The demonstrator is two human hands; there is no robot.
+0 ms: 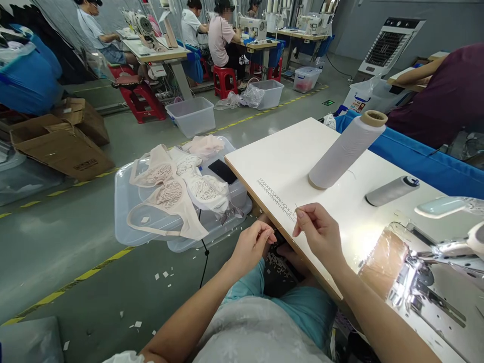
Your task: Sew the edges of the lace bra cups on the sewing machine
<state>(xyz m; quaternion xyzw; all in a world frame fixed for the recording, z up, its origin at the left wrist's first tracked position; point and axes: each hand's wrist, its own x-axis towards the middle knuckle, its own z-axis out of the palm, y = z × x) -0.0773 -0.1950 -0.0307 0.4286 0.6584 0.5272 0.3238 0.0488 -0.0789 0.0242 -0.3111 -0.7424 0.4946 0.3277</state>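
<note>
My left hand (254,243) is raised over my lap, just off the table's front edge, its thumb and forefinger pinched together. From that pinch a fine thread (279,229) seems to stretch toward my right hand (316,233), which is above the tabletop edge by a printed ruler scale (278,200). The right fingertips are pinched too, and a thin, light tip sticks up from them; it is too small to tell whether this is thread or a needle. A tall cone of pale thread (346,151) stands on the white table (272,146) beyond my right hand.
A smaller thread spool (392,191) and a lit sewing machine (419,282) are at the right. To the left, bras (170,194) and a phone (222,172) lie on a plastic bin lid (126,222). Co-workers sit at machines behind; one person (438,96) is at right.
</note>
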